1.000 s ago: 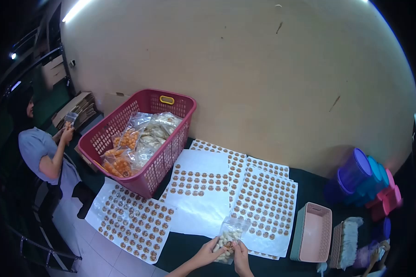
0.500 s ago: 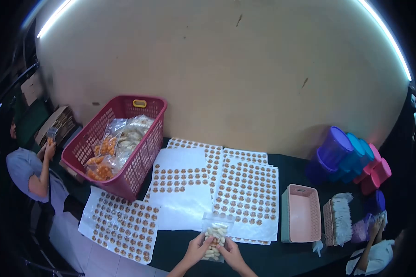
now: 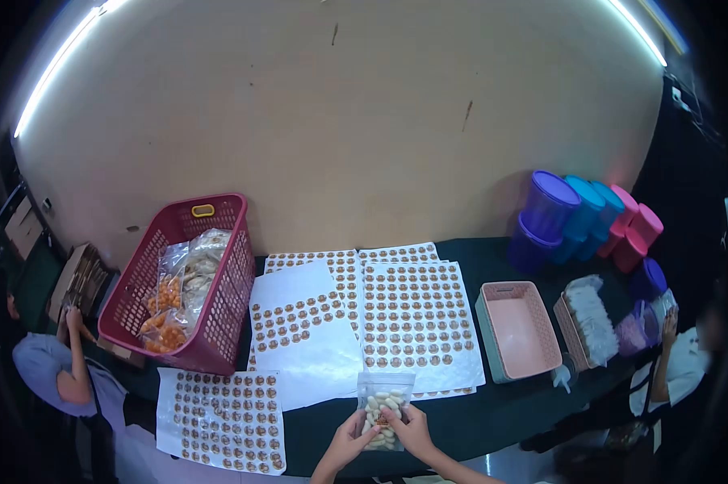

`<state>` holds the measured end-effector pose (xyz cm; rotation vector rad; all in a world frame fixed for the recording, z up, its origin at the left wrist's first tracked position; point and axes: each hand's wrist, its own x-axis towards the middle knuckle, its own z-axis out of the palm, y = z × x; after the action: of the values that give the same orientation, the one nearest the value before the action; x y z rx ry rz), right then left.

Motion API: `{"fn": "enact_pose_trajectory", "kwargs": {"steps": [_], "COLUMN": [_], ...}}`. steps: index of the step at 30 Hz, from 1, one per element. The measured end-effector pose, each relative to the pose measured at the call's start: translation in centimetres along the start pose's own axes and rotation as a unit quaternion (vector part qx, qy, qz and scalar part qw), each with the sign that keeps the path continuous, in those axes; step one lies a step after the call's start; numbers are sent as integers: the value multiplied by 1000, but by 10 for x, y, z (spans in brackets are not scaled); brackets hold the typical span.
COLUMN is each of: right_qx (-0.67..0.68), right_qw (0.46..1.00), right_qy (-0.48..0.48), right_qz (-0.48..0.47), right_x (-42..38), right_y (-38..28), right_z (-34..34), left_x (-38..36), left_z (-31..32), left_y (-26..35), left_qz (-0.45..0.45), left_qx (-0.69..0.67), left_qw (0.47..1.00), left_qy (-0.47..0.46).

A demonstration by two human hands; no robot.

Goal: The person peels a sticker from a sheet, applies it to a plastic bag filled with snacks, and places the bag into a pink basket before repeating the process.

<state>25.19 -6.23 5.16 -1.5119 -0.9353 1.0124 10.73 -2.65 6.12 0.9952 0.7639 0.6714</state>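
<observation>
A clear zip pouch filled with pale, oblong pieces hangs upright in front of me at the table's near edge. My left hand closes on its lower left side, thumb on the front. From the other side my right hand grips the pouch, its thumb pressed beside a small brown round sticker on the front. The fingers behind the pouch are hidden. Just beyond it lie white sheets of round brown stickers. One partly used sheet has large bare areas.
A maroon basket holds bagged orange and pale goods at left. Another sticker sheet overhangs the front edge. Rightward are a pink basket, a basket of plastic bags and stacked coloured tubs. People sit at left and right.
My view has turned, shifting the surroundings. Both hands still hold the pouch; my right thumb has moved slightly on its front. The left person's hands are lower.
</observation>
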Motion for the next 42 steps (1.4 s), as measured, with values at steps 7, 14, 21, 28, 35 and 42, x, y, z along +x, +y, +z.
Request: {"fn": "enact_pose_trajectory", "kwargs": {"steps": [7,14,21,28,35,42], "right_qx": [-9,38,-25,3,-75,-150], "right_qw": [999,997,992,993,985,961], "right_qy": [10,-50,-96,-72,-25,-19], "right_qz": [-37,-52,-83,-91,-154,-230], "right_x": [3,-5,-18,-38,-48,-50], "right_y": [-11,-34,-38,-40,-81,-100], "right_z": [35,89,117,143,104,143], "left_x": [1,-21,-29,-34,-46,-61], "left_z": [-24,-66,-100,-132,-140,-132], "left_y": [11,37,51,64,103,95], "left_qz": [-4,47,89,127,232,308], "left_qx": [8,34,29,56,357,404], "left_qw": [998,993,987,985,904,861], "left_qy": [58,104,133,105,43,29]}}
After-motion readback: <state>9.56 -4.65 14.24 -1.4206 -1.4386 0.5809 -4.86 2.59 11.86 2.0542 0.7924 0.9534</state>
